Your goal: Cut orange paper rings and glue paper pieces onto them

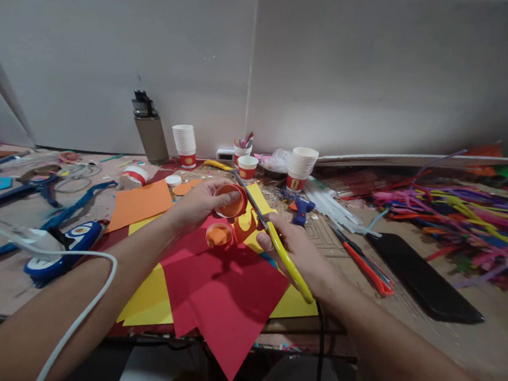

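My left hand grips a small round red cup with an orange inside, its opening tilted toward me. In my right hand are yellow-handled scissors, whose blades point up and left along the cup's right edge. Just below my left hand, a second small cup with orange material in it rests over red paper. Yellow paper lies partly under the red sheets. A curled yellow and orange piece is between the cup and the scissors.
Stacked paper cups and a bottle stand at the back. Right of my hands lie a blue glue gun, a red-handled cutter, a black phone and coloured pipe cleaners. A white cable crosses my left forearm.
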`<control>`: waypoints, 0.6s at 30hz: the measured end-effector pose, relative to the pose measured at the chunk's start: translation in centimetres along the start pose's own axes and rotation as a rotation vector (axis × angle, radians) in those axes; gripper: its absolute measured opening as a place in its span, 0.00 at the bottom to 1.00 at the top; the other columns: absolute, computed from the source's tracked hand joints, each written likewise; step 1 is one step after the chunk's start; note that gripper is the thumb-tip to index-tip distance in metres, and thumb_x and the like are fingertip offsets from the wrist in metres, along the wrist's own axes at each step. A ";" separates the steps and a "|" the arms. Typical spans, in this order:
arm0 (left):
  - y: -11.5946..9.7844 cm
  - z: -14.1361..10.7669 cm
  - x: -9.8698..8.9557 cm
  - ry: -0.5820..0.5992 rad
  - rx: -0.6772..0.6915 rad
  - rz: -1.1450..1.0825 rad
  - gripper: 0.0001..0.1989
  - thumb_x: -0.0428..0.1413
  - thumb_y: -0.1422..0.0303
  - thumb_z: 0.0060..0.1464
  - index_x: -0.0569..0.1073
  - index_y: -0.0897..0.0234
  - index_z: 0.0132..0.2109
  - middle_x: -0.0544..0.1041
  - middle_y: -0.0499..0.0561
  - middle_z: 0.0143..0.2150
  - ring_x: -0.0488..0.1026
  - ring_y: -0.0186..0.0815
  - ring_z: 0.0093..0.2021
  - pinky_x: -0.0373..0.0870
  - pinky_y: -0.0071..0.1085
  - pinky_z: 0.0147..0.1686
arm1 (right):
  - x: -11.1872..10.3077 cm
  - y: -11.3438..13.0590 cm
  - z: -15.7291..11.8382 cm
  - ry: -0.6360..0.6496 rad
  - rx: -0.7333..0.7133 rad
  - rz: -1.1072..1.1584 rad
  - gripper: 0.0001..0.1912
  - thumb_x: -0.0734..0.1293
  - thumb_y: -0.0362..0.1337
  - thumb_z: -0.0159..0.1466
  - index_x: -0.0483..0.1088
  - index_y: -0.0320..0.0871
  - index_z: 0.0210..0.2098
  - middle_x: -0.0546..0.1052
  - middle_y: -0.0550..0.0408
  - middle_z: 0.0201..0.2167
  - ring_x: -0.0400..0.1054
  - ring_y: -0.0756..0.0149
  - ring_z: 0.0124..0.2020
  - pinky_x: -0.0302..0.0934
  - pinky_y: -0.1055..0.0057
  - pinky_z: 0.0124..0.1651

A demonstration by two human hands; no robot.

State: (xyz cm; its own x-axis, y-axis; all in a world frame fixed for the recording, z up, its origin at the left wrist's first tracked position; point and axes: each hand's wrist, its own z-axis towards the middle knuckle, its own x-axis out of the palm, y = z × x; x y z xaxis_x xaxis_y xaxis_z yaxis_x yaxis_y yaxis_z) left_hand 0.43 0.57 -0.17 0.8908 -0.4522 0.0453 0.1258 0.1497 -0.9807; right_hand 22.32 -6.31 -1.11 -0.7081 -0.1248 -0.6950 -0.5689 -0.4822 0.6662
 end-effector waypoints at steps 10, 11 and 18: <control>-0.3 -0.4 0.5 0.030 -0.023 0.055 0.13 0.64 0.61 0.50 0.76 0.65 0.38 0.74 0.46 0.30 0.68 0.27 0.29 0.62 0.24 0.29 | -0.5 0.9 -0.1 0.058 0.013 0.047 0.17 0.59 0.52 0.67 0.61 0.44 0.37 0.68 0.57 0.33 0.62 0.67 0.34 0.55 0.71 0.36; -0.3 -0.3 0.5 0.030 -0.022 0.055 0.13 0.64 0.61 0.50 0.76 0.65 0.38 0.74 0.46 0.30 0.68 0.28 0.29 0.62 0.23 0.29 | -0.5 0.9 -0.1 0.064 0.013 0.054 0.16 0.59 0.52 0.67 0.62 0.44 0.38 0.69 0.57 0.34 0.62 0.67 0.34 0.55 0.71 0.36; -0.3 -0.3 0.5 0.004 -0.026 0.097 0.14 0.63 0.60 0.49 0.76 0.65 0.39 0.76 0.48 0.31 0.68 0.29 0.29 0.61 0.24 0.28 | -0.4 0.5 -0.1 0.058 0.003 0.044 0.18 0.58 0.53 0.68 0.61 0.44 0.36 0.67 0.58 0.32 0.59 0.68 0.33 0.54 0.71 0.34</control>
State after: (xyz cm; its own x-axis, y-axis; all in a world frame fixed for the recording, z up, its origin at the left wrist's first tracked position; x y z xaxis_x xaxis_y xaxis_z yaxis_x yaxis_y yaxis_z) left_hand 0.68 0.04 0.08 0.8966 -0.4399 -0.0507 0.0276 0.1698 -0.9851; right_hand 22.38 -6.55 -0.52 -0.7072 -0.1963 -0.6792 -0.5390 -0.4721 0.6976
